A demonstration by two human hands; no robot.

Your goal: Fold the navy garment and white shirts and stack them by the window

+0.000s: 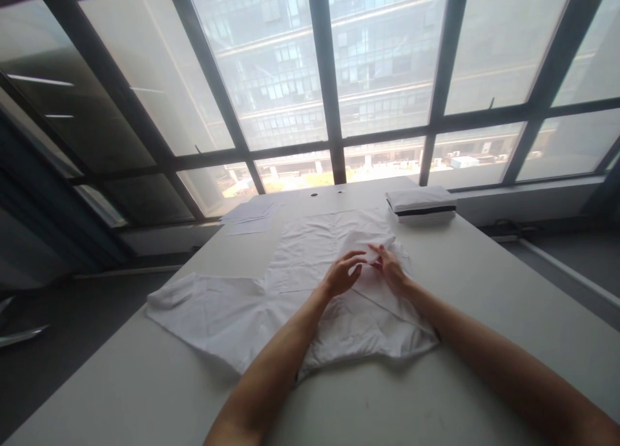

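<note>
A white long-sleeved shirt (310, 252) lies spread on the white table (484, 291), its body reaching toward the window. One sleeve (208, 307) stretches out to the left. On the right side the other sleeve (368, 291) is folded inward over the body. Over this folded part, my left hand (343, 273) is open, its fingers curved and thumb apart. Just to its right, my right hand (389, 268) has its fingers bent around a bit of the shirt's cloth near the sleeve end. Its fingertips are partly lost against the white fabric.
A folded stack of white and black cloth (422, 204) sits at the back right of the table. Several white sheets (249, 215) lie at the back left. Large dark-framed windows (334, 110) rise behind the table, and a blue-grey curtain (43, 207) hangs at the left.
</note>
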